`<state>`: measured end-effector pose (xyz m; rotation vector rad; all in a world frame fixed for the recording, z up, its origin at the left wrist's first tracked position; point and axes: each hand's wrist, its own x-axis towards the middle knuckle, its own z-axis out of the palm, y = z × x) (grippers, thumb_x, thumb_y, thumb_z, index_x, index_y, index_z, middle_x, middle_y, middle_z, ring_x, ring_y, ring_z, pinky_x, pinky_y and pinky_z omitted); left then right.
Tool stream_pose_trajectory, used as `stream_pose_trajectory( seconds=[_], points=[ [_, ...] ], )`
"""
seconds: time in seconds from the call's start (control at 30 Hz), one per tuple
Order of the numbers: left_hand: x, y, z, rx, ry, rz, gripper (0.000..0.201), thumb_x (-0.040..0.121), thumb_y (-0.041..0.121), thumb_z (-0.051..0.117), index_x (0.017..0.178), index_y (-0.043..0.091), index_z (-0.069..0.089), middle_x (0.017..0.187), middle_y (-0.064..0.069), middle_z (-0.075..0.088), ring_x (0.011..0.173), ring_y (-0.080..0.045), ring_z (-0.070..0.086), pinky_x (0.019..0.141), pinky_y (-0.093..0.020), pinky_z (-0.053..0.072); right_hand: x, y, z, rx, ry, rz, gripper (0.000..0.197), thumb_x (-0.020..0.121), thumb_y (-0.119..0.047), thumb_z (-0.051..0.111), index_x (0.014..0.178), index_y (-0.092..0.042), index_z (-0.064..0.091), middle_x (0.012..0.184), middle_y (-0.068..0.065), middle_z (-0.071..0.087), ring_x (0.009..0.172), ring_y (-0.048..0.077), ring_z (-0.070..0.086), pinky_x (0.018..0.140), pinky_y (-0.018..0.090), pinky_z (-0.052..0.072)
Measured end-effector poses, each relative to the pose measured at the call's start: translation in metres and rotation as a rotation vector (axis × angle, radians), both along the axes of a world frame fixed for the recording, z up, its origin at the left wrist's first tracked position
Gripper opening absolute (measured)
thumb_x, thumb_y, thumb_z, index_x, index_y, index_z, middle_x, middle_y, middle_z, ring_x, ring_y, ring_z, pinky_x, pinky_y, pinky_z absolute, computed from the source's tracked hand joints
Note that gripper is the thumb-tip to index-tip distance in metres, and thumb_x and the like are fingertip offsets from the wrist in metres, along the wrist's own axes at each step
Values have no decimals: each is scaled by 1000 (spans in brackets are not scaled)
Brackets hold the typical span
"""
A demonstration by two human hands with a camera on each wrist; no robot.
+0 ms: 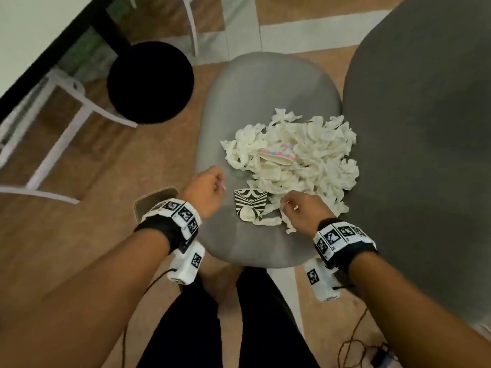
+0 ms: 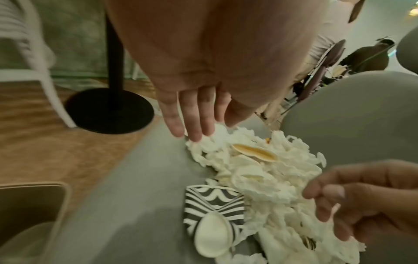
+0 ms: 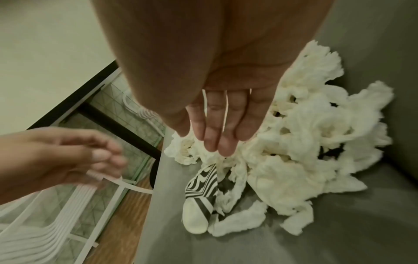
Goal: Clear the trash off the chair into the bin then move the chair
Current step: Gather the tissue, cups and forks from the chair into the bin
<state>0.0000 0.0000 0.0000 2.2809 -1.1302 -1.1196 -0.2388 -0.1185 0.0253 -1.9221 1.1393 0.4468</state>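
A light grey chair seat (image 1: 247, 96) carries a heap of crumpled white tissue (image 1: 313, 155), with a flattened pastel-spotted paper cup (image 1: 277, 152) in it. At the heap's near edge lies a crushed black-and-white striped cup (image 1: 249, 203). My left hand (image 1: 220, 184) hovers over the seat's left side, fingers relaxed and empty; in the left wrist view its fingertips (image 2: 194, 132) touch the tissue (image 2: 260, 178). My right hand (image 1: 285, 205) is at the heap's near right, fingers (image 3: 217, 142) pointing down onto the tissue (image 3: 305, 142). A beige bin (image 1: 156, 197) stands left of the seat, partly hidden by my left wrist.
A large darker grey rounded panel (image 1: 425, 128) rises to the right of the seat. A black round table base (image 1: 150, 82) and a white chair frame (image 1: 66, 120) stand on the wood floor at left. Cables (image 1: 356, 346) lie by my legs.
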Motion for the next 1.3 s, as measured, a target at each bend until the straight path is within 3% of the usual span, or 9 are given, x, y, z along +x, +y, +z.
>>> stream_pose_trajectory(
  seconds=[0.1,0.3,0.43,0.53,0.63,0.8,0.97,1.1,1.3],
  points=[
    [-22,-53,-17,-56,-217,-65,47,85,18,61,130,22,45,134,-5,46,120,-26,48,102,-44,44,1,-17,-19,-29,-58,-19,21,97,-34,51,108,-25,65,95,-2,69,91,20,64,78,30,49],
    [-15,-96,-69,79,-357,-199,77,79,22,68,145,34,32,156,-4,19,137,-33,30,105,-53,35,11,-49,-28,-108,-164,-79,17,97,-29,54,109,-24,65,98,-8,67,84,13,63,83,30,52],
    [-3,-85,-88,-53,-244,-45,34,87,1,54,113,18,67,123,-8,57,111,-31,56,96,-38,46,14,-86,-32,-377,-178,-171,27,94,-24,56,120,-20,62,127,1,52,113,20,55,95,27,43],
    [5,-74,-83,-132,-234,119,21,86,0,49,93,15,61,107,-7,59,100,-32,57,90,-38,46,18,-115,-37,-559,-107,-238,44,88,-24,61,131,-18,53,145,5,40,133,30,36,111,37,34],
    [12,-69,-65,-200,-218,248,15,90,8,47,103,9,55,105,-3,55,96,-24,53,83,-29,39,25,-135,-43,-500,107,-242,69,84,-37,67,144,-21,35,153,8,36,140,35,31,115,49,28],
    [17,-62,-47,-218,-172,272,27,91,26,58,113,14,48,108,2,55,93,-16,51,81,-26,38,31,-143,-46,-549,340,-85,45,91,-31,59,135,-26,51,118,15,67,118,40,53,106,48,31],
    [14,-50,-56,-299,-113,166,15,99,22,48,108,14,58,110,-1,57,97,-17,55,83,-22,37,31,-132,-32,-707,199,-77,32,96,-26,49,125,-16,61,116,20,63,112,42,53,103,52,33],
    [10,-43,-56,-270,-115,225,13,100,12,41,108,17,51,91,2,56,78,-16,52,67,-21,36,33,-124,-20,-682,-25,-163,35,100,-30,41,112,0,54,114,25,54,102,43,53,87,46,43],
    [6,-38,-47,-285,-149,226,14,91,26,57,88,13,52,90,-2,55,77,-21,53,71,-32,42,34,-105,-7,-676,-101,-199,49,99,-54,40,78,-11,47,92,13,51,85,30,50,73,34,35]
  ],
)
